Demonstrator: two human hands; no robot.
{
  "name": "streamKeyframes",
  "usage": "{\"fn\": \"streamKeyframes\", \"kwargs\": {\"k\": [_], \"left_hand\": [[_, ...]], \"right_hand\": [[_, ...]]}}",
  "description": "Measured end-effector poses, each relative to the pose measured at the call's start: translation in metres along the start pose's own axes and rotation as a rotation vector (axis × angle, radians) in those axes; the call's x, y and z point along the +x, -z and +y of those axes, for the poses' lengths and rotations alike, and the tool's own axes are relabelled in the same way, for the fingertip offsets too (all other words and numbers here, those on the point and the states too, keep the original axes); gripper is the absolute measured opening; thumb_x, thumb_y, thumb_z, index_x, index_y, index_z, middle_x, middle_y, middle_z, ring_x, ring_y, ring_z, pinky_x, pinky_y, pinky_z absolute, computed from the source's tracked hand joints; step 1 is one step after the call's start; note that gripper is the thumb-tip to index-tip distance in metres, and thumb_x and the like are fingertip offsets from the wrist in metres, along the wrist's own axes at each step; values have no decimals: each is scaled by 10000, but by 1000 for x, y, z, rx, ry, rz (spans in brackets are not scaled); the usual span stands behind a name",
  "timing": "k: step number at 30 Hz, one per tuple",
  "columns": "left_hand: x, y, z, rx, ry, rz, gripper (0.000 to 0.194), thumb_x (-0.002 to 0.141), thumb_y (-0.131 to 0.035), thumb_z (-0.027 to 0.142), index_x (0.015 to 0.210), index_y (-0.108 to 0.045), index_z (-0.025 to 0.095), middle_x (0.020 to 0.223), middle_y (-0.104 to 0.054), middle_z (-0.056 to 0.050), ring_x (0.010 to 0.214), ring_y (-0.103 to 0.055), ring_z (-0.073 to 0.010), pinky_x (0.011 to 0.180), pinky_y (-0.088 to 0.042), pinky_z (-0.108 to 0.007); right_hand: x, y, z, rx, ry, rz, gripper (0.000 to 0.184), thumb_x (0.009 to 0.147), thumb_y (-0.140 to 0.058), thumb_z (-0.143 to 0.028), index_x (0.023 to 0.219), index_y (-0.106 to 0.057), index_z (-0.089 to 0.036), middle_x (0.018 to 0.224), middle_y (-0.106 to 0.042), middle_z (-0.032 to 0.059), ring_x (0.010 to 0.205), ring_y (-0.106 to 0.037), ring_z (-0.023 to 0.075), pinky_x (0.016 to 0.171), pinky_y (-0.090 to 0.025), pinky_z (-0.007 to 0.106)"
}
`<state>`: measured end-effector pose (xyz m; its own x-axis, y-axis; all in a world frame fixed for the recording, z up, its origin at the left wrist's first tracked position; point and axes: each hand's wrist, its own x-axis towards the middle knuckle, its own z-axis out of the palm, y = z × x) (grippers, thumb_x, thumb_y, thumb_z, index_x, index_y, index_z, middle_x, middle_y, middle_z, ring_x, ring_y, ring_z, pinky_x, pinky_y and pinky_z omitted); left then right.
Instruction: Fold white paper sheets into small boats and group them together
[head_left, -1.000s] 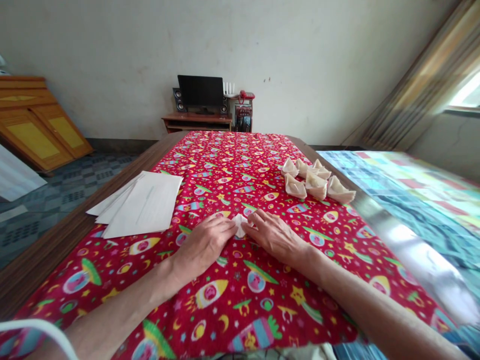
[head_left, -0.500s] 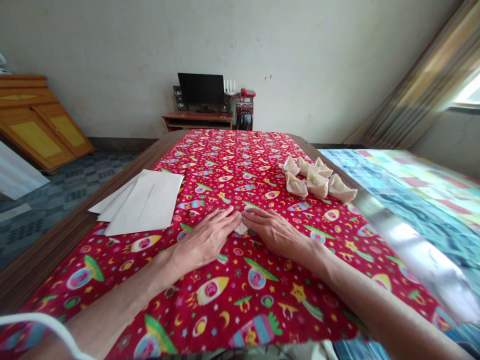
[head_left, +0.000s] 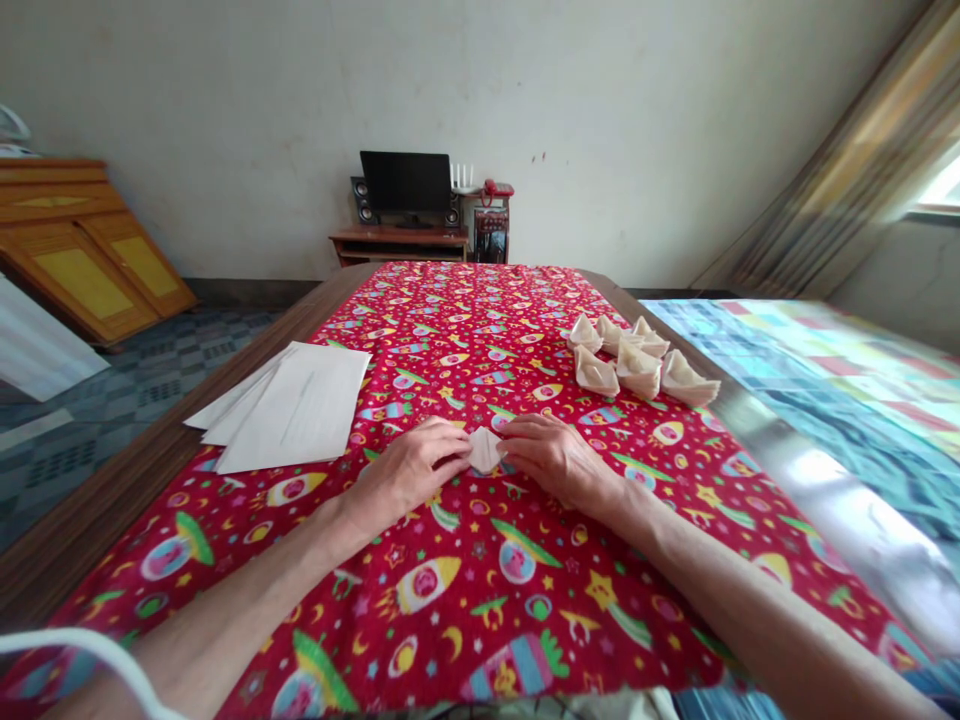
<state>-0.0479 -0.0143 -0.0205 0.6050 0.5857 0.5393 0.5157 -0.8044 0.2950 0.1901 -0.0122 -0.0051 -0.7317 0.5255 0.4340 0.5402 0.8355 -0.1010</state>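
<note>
A small folded piece of white paper (head_left: pixel 486 450) lies at the middle of the red patterned cloth (head_left: pixel 480 600). My left hand (head_left: pixel 416 465) pinches its left corner, fingers bent and close together. On the opposite side my right hand (head_left: pixel 559 460) has its fingertips closed on the right corner. Most of the folded paper shows between the two hands; the corners under the fingertips are hidden. Both wrists hover low over the cloth.
Left of my hands lies a fanned stack of white paper sheets (head_left: pixel 300 410). Several cream folded paper boats (head_left: pixel 637 365) stand in a cluster at the right. A white cable-like loop (head_left: pixel 97 645) crosses the lower left. Beyond the table stands a monitor (head_left: pixel 406 182).
My hands have drawn apart slightly and the fingers have bent from flat to pinching. More of the folded paper shows between them. The view has shifted slightly.
</note>
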Motion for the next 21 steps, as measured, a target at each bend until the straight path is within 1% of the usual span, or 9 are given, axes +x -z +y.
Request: {"fn": "streamKeyframes", "kwargs": {"k": [3, 5, 7, 10, 13, 16, 18, 21], "left_hand": [[2, -2, -4, -25, 13, 5, 118, 866, -571, 192, 934, -663, 163, 926, -659, -55, 915, -587, -167, 815, -513, -307], [2, -3, -5, -23, 9, -2, 113, 879, -555, 199, 928, -652, 172, 912, -645, -43, 895, -578, -161, 808, -501, -302], [2, -3, -5, -17, -6, 1, 118, 896, -525, 195, 922, -639, 175, 904, -636, -36, 885, -569, -157, 805, -489, -299], [3, -4, -2, 13, -6, -1, 129, 911, -485, 174, 886, -611, 168, 882, -614, -35, 874, -550, -161, 797, -474, -297], [4, -4, 3, 27, 58, -3, 120, 904, -475, 151, 864, -587, 163, 888, -571, -39, 872, -541, -162, 797, -462, -290], [4, -5, 6, 22, 171, 2, 105, 885, -494, 152, 832, -584, 164, 865, -531, -32, 809, -544, -146, 743, -460, -262], [4, -7, 7, 46, 231, -4, 114, 877, -499, 163, 799, -583, 164, 829, -516, -24, 764, -541, -140, 703, -454, -254], [4, -8, 9, 87, 286, -10, 131, 873, -496, 171, 777, -585, 161, 803, -510, -22, 741, -538, -141, 682, -440, -253]], "right_hand": [[0, -1, -3, -88, 19, 38, 186, 923, -471, -224, 964, -649, -188, 1032, -634, 89, 973, -560, 194, 805, -464, 329], [0, -2, -5, -124, 52, 25, 189, 925, -467, -226, 971, -646, -187, 986, -625, 88, 905, -552, 187, 764, -448, 319], [0, -6, -6, -109, 54, 15, 196, 929, -453, -217, 951, -644, -179, 929, -620, 79, 835, -543, 167, 720, -433, 288], [1, -12, -5, -36, -35, 50, 195, 927, -450, -214, 903, -639, -177, 864, -608, 58, 781, -533, 142, 691, -412, 249], [1, -16, -5, -9, -172, 78, 176, 919, -468, -247, 882, -630, -188, 829, -586, 36, 739, -525, 127, 649, -383, 227], [3, -16, -7, -15, -285, 54, 171, 920, -470, -283, 884, -612, -195, 795, -562, 15, 683, -514, 111, 586, -338, 218], [5, -15, -9, -33, -327, 32, 186, 925, -458, -308, 887, -600, -193, 791, -557, 11, 675, -512, 109, 571, -316, 221], [9, -12, -11, -76, -365, -13, 212, 931, -446, -339, 887, -593, -193, 797, -562, 11, 682, -514, 115, 558, -288, 230]]}}
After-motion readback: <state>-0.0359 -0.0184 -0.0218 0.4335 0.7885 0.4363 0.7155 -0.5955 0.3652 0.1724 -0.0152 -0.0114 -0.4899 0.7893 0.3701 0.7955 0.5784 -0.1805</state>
